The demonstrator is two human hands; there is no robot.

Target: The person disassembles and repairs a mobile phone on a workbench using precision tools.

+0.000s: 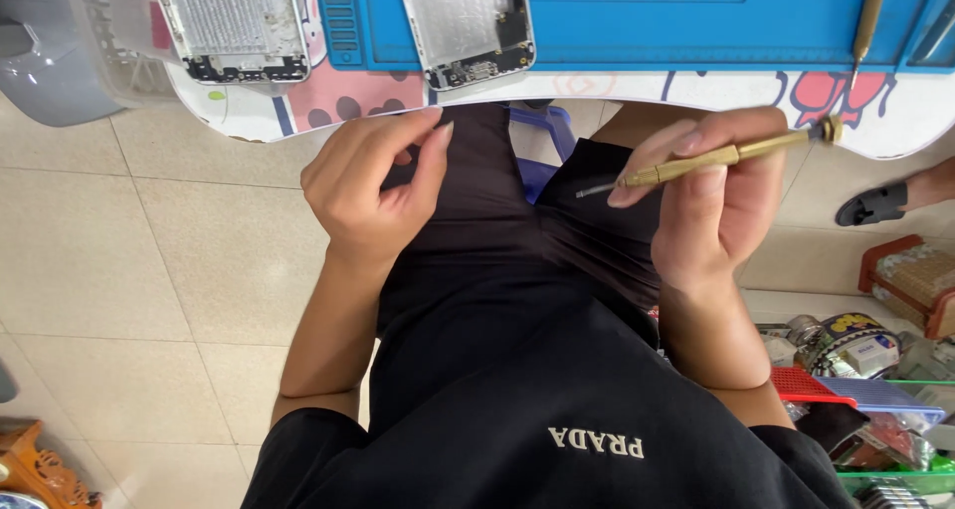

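Layout over the lap, seen from the head camera

A screwdriver [716, 159] is held in the right hand [711, 205], with its tip pointed toward the left hand [373, 186]; both hands are raised above the lap, well apart, just short of the table edge [557, 89]. On the table a work mat [696, 21] is laid, and a phone housing [468, 21] is set across its near-left edge. A second phone housing [234, 21] is placed left of the mat, beside a plastic tray [114, 31]. A second screwdriver [865, 21] is laid on the mat at the right. A sandalled foot [880, 203] is seen on the floor [119, 270] to the right, with cluttered boxes [865, 370] nearer.
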